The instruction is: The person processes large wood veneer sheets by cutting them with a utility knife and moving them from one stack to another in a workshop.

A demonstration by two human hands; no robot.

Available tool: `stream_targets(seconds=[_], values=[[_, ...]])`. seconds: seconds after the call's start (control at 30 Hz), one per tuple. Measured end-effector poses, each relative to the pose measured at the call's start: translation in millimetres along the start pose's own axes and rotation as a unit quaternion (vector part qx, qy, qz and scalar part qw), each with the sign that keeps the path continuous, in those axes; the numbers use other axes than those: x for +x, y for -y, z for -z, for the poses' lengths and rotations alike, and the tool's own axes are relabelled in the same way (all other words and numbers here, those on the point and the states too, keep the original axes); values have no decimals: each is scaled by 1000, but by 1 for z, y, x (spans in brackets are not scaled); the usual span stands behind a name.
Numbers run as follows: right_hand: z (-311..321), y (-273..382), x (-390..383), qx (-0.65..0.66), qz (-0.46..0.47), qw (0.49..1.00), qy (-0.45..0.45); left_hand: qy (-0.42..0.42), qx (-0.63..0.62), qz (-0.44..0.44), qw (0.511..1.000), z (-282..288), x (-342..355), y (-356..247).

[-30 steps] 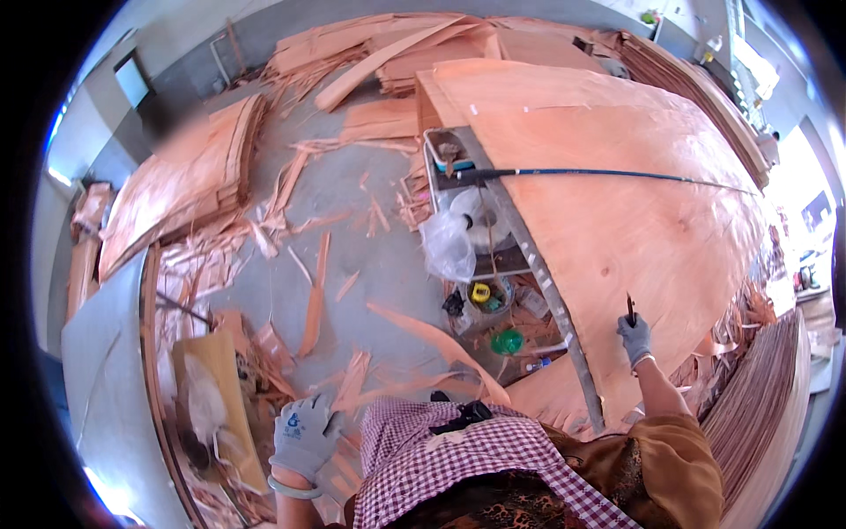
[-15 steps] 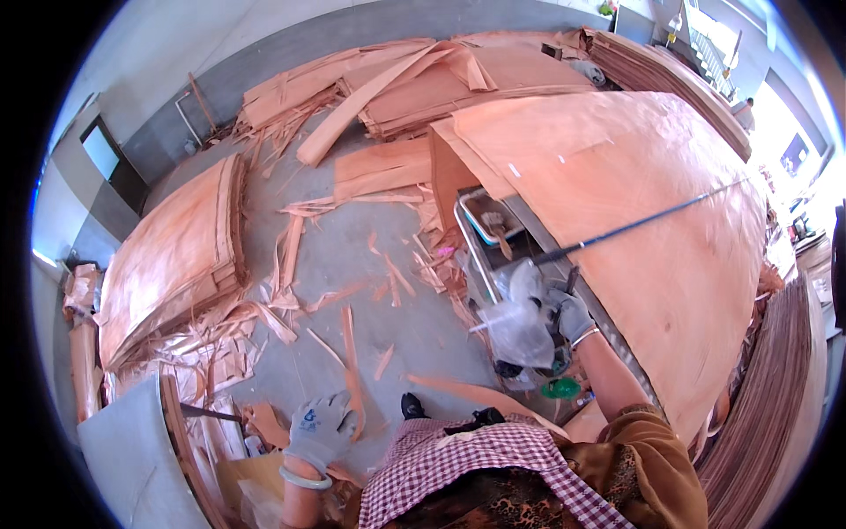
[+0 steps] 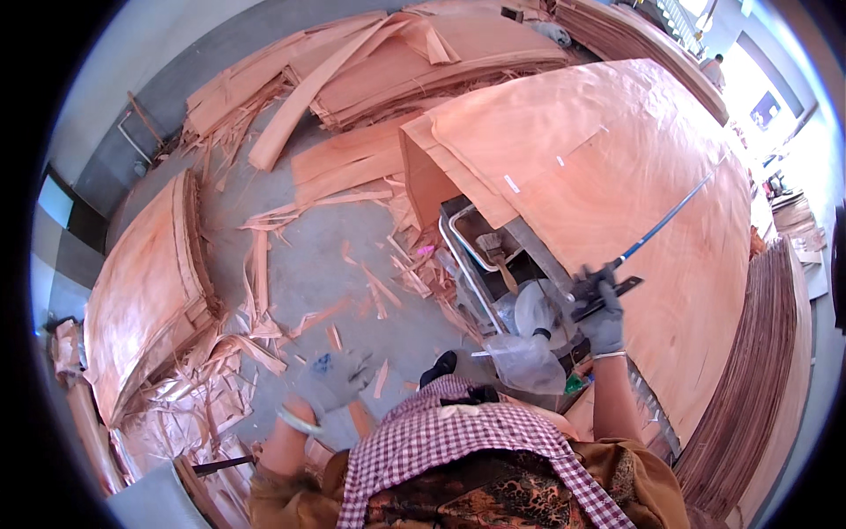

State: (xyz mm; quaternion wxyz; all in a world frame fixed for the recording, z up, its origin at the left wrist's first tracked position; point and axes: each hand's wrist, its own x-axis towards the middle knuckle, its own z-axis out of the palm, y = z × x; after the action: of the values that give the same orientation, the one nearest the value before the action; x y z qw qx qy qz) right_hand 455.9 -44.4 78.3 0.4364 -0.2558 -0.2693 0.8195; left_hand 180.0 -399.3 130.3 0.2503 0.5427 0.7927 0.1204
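Note:
My right hand [image 3: 601, 316], in a grey glove, grips the near end of a long thin blue rod [image 3: 670, 220] with a dark head. The rod lies slantwise across a big sheet of reddish wood veneer [image 3: 617, 159] spread on a table. My left hand [image 3: 330, 381], gloved in grey with blue marks, hangs low over the floor with its fingers spread and nothing in it. Just below my right hand sit a clear plastic bag [image 3: 527, 361] and a metal tray rack [image 3: 476, 256] holding a brush.
Stacks of veneer [image 3: 145, 291] stand at the left and more veneer stacks [image 3: 397, 53] at the back. Torn strips [image 3: 273, 264] litter the grey floor. A tall pile of sheets [image 3: 749, 388] edges the right. A far person [image 3: 710, 63] stands at top right.
My view swung left and down. My right hand moved from the sheet's near edge to the rod's end and took hold of it. My left hand rose slightly toward the centre.

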Motion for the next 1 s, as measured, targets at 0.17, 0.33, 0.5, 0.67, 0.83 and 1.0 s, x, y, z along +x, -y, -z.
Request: stream_targets(seconds=[0.17, 0.33, 0.5, 0.67, 0.83, 1.0], values=[[94, 49, 42, -34, 159, 975, -150, 56, -24, -50, 997, 34, 114, 17], [131, 51, 1, -57, 112, 954, -272, -49, -352, -37, 934, 54, 240, 15], [166, 45, -69, -90, 85, 944, -306, -196, -364, -27, 910, 60, 390, 72], [123, 44, -104, -84, 53, 904, -417, -253, -203, 76, 943, 49, 541, 113], [94, 5, -130, -141, 34, 884, -445, -258, -305, 84, 913, 68, 617, 134], [69, -29, -128, -181, 33, 848, -497, -270, -618, 33, 738, 75, 615, 84]])
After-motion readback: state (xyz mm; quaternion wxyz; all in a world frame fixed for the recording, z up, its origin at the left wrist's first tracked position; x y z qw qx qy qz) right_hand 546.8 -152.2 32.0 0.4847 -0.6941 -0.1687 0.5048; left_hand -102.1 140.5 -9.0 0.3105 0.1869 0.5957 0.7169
